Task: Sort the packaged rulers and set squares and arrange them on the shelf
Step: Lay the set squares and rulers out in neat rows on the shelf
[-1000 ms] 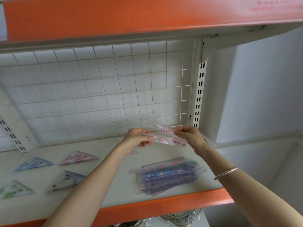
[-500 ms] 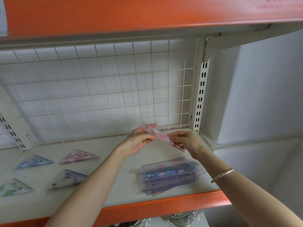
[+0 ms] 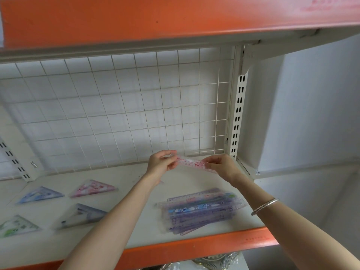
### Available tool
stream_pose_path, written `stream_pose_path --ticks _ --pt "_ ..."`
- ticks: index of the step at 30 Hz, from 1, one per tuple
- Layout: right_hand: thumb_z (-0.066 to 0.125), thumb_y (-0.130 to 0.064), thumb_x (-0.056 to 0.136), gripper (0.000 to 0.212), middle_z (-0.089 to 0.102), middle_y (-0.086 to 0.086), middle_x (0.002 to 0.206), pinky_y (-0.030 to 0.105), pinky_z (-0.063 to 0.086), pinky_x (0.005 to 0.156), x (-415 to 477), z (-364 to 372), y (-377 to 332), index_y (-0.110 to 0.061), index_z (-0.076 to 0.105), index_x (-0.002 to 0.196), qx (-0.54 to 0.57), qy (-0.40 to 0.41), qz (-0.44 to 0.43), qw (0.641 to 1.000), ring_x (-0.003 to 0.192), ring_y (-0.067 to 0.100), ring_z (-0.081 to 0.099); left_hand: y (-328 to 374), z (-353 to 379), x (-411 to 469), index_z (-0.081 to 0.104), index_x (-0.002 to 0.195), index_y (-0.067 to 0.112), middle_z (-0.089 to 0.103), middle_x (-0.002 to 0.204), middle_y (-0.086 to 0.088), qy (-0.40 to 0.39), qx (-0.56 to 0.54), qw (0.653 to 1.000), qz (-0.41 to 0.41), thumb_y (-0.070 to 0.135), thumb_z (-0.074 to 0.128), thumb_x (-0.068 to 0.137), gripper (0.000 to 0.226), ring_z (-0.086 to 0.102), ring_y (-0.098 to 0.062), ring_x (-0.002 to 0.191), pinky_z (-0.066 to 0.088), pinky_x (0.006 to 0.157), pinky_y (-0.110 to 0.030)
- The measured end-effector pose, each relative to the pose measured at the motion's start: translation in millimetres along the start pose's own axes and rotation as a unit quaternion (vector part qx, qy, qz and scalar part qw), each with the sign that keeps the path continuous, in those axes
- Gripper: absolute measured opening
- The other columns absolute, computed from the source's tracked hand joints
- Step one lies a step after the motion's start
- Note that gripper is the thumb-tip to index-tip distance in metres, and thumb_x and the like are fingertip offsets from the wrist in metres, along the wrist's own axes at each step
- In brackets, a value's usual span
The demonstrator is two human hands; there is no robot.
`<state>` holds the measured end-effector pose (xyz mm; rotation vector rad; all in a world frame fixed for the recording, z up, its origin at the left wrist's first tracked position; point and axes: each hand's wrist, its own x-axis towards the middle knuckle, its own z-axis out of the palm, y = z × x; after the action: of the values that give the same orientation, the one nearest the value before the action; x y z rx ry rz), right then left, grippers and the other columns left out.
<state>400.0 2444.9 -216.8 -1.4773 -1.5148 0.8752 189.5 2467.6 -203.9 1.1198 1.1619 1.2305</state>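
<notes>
A pink packaged ruler (image 3: 191, 162) hangs in the air above the back of the white shelf (image 3: 134, 193), near the wire grid. My left hand (image 3: 161, 164) pinches its left end and my right hand (image 3: 224, 167) pinches its right end. Below them, a pile of several packaged rulers (image 3: 200, 210) in blue and purple lies at the shelf's right front. On the left lie separate packaged set squares: a pink one (image 3: 93, 189), a blue one (image 3: 40, 194), a purple one (image 3: 81, 216) and a green one (image 3: 16, 227).
A white wire grid (image 3: 116, 114) backs the shelf, with a slotted upright (image 3: 238, 114) at its right. An orange-edged shelf (image 3: 155, 18) hangs overhead. The shelf's front lip (image 3: 194, 248) is orange. Shiny wrapped goods (image 3: 214, 261) show below.
Both hands have moved the pink ruler back toward the wire grid and turned it closer to level. The pile and the set squares lie as before.
</notes>
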Motion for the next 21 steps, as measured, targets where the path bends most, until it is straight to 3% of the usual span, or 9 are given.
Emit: stream_pose_path --ticks 2,4,9,16,19,21 --pt "0.068 -0.005 0.084 0.015 0.073 0.009 0.091 0.032 0.051 0.083 2 2 4 -0.013 0.075 0.094 -0.022 0.003 -0.006 1.0 0.088 0.03 0.063 -3 1 2 0.065 0.108 -0.008 0.066 0.08 -0.014 0.007 0.041 0.999 0.026 -0.005 0.061 0.088 0.021 0.063 -0.014 0.066 0.055 0.063 -0.017" --pt "0.07 -0.011 0.083 0.013 0.073 0.003 0.09 0.038 0.051 0.085 4 4 4 -0.018 0.076 0.092 -0.048 0.004 -0.014 0.999 0.09 0.03 0.063 -6 3 2 0.065 0.108 -0.008 0.065 0.08 -0.012 0.0 0.055 0.998 0.03 -0.006 0.059 0.089 0.02 0.063 -0.011 0.064 0.056 0.064 -0.016" --pt "0.073 -0.016 0.082 0.02 0.068 -0.001 0.088 0.016 0.04 0.063 3 5 0 -0.018 0.074 0.101 -0.107 0.006 -0.058 0.993 0.067 0.008 0.047 -18 7 4 0.065 0.105 -0.007 0.066 0.082 -0.012 0.037 0.013 0.999 -0.035 -0.006 0.058 0.089 0.018 0.064 -0.014 0.067 0.057 0.066 -0.018" --pt "0.066 -0.021 0.086 0.028 0.067 0.001 0.103 0.017 0.038 0.073 2 10 -5 -0.016 0.068 0.113 -0.282 -0.005 -0.139 0.949 0.082 0.011 0.055 -15 10 3 0.065 0.102 -0.008 0.066 0.08 -0.013 0.068 -0.038 0.994 -0.071 -0.005 0.06 0.088 0.015 0.063 -0.016 0.069 0.056 0.061 -0.016" --pt "0.061 -0.022 0.086 0.02 0.067 0.003 0.094 0.025 0.042 0.068 3 14 -10 -0.017 0.07 0.103 -0.335 0.011 -0.155 0.929 0.083 0.021 0.061 -7 16 3 0.064 0.09 -0.005 0.065 0.08 -0.013 0.078 -0.14 0.983 -0.086 -0.004 0.064 0.085 0.005 0.062 -0.015 0.071 0.054 0.056 -0.014" --pt "0.061 -0.023 0.083 0.015 0.063 0.006 0.078 0.03 0.043 0.063 3 18 -13 -0.013 0.07 0.089 -0.315 0.05 -0.165 0.933 0.071 0.025 0.057 -3 22 2 0.066 0.087 -0.004 0.068 0.083 -0.015 0.061 -0.15 0.984 -0.079 -0.005 0.069 0.081 0.007 0.064 -0.017 0.075 0.055 0.059 -0.014"
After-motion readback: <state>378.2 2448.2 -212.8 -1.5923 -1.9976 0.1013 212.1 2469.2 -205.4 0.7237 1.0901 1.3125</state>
